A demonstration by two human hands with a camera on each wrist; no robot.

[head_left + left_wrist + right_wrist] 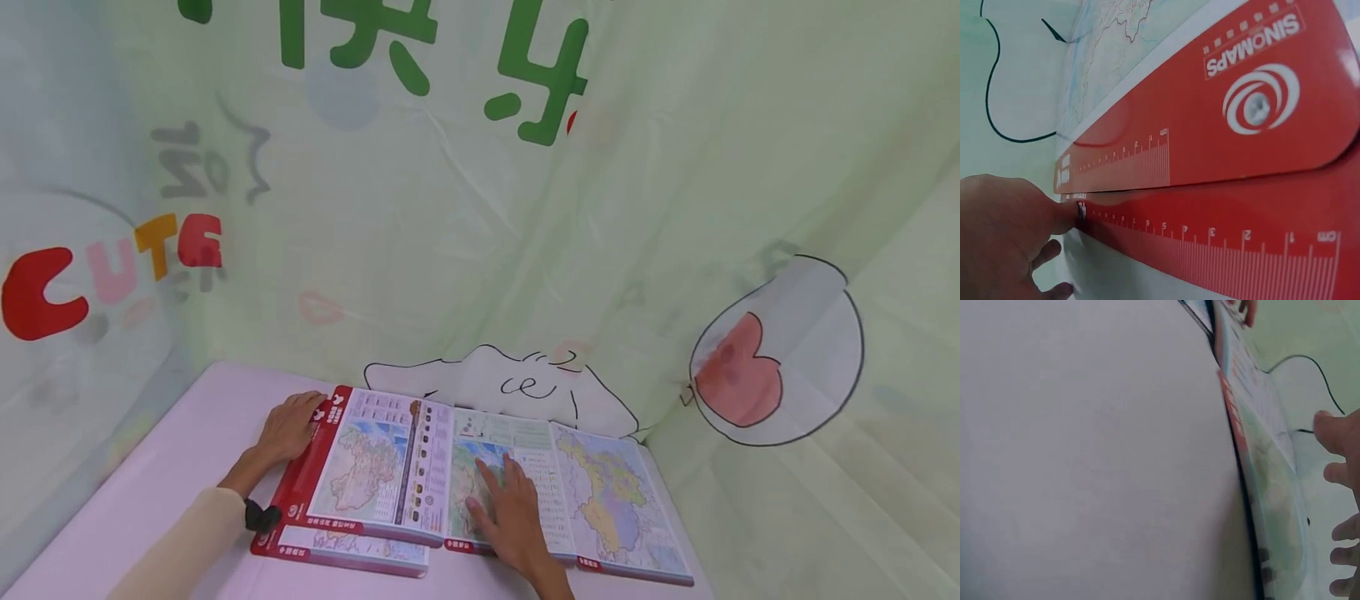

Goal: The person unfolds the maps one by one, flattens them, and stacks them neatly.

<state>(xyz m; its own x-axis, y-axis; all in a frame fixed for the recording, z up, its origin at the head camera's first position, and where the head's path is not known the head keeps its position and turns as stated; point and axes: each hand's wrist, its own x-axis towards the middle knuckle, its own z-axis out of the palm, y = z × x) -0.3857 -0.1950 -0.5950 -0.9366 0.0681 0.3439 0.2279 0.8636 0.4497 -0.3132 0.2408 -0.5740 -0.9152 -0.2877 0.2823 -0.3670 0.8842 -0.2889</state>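
Observation:
My left hand (pixel 291 427) rests at the far left corner of a red-bordered map (pixel 363 475), fingertips on its red edge strip (pixel 306 467). Under that map, a second map (pixel 337 546) pokes out along the near side. In the left wrist view a finger meets the far end of the lower red ruler strip (pixel 1222 250), below the upper strip with a SINOMAPS logo. Over the middle map (pixel 461 471) my right hand (pixel 517 521) spreads its fingers, holding nothing. The right wrist view shows a gap between those fingers and the map.
To the right lies another map (pixel 611 496) in yellow and purple, edge against the middle one. All are on a pale pink table (pixel 217 425). Printed fabric curtains (pixel 420 250) hang close behind and on both sides.

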